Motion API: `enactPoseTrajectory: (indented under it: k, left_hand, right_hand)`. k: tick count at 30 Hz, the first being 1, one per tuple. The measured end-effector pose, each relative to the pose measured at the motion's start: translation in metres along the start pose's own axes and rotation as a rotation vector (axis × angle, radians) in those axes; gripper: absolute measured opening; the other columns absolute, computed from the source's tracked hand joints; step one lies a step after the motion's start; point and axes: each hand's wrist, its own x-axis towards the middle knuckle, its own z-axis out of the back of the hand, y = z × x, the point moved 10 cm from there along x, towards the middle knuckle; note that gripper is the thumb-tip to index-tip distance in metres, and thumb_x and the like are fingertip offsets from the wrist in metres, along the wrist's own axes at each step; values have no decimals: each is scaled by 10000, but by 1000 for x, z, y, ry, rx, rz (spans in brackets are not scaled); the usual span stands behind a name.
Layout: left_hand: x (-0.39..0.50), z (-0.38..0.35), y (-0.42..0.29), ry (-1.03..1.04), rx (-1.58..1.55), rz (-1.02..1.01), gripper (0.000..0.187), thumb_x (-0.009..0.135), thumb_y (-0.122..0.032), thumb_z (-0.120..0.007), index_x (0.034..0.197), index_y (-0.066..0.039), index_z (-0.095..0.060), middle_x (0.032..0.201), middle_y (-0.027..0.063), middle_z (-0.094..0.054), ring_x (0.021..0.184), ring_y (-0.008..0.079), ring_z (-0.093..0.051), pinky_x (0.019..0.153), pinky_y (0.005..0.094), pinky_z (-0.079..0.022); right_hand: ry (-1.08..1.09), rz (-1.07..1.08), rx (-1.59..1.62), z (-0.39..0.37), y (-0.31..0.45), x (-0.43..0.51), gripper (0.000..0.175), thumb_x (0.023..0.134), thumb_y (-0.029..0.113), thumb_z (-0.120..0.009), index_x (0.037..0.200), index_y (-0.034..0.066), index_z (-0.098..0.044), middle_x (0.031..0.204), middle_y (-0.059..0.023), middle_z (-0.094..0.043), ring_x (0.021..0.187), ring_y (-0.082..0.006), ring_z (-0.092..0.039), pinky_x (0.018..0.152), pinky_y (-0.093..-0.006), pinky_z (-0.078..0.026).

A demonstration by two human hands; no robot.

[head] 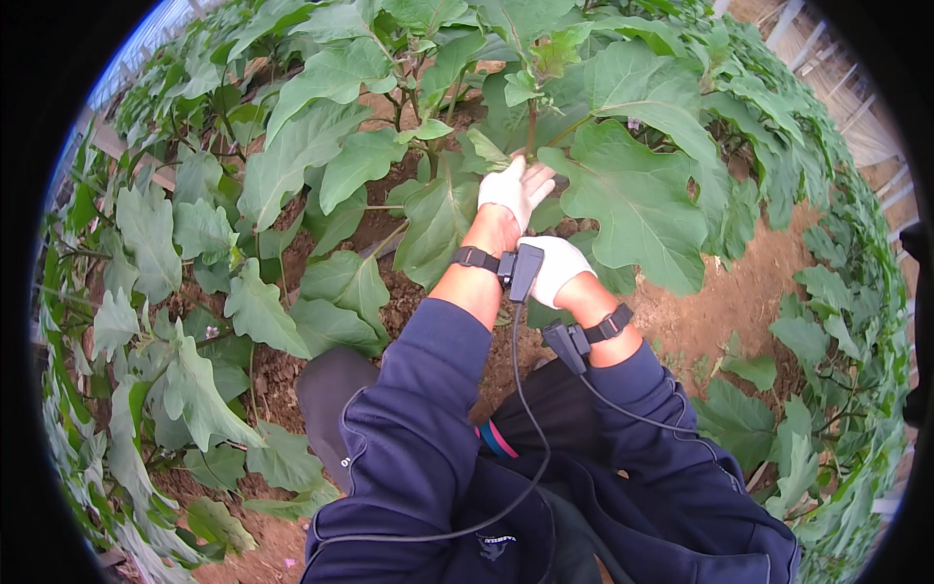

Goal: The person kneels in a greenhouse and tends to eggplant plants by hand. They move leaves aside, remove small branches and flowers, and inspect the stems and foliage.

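Note:
My left hand (513, 191), in a white glove, reaches in at the base of an eggplant plant. Its fingers are extended and slightly apart, just below an upright brownish stem (532, 128). A pale, folded leaf (487, 150) lies beside its thumb. Close behind, my right hand (559, 264), gloved in white too, sits low next to the left wrist; its fingertips are hidden, so its grip cannot be made out. A broad lobed leaf (635, 208) spreads to the right of both hands. Another large leaf (440, 226) hangs left of my left wrist.
Dense eggplant rows stand on the left (201, 387) and right (839, 350). Bare brown soil (730, 292) forms a path at the right. Wrist-worn devices (525, 271) trail a grey cable (536, 438) across my lap. Pale poles (784, 25) line the upper-right edge.

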Motion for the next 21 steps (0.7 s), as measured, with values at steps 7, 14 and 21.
enactPoseTrajectory:
  k: [7,14,21]
  left_hand:
    - [-17,21,-36,-215,701,-103,391,1085,-153,-490,1434,23,-506,1109,181,-771,950,280,-766,754,366,-607]
    - [-77,20,-52,276,2024,-22,546,841,-268,-754,1329,-35,-676,1255,256,-710,1203,425,-654,1053,448,-512]
    - [-80,78,-97,201,1937,-32,536,902,-177,-702,1359,93,-624,1313,246,-707,1230,331,-679,1085,386,-506]
  right_hand:
    - [-2,-101,-45,6,-4,1,254,917,296,-642,1076,137,-761,1070,-133,-771,1046,-361,-720,913,-465,-564]
    - [-205,-184,96,15,-28,10,284,938,227,-578,1151,149,-750,1118,-145,-761,1036,-382,-713,922,-475,-561]
    - [-502,-143,212,22,-36,13,206,988,167,-574,1076,155,-760,1041,-95,-774,939,-335,-737,854,-452,-581]
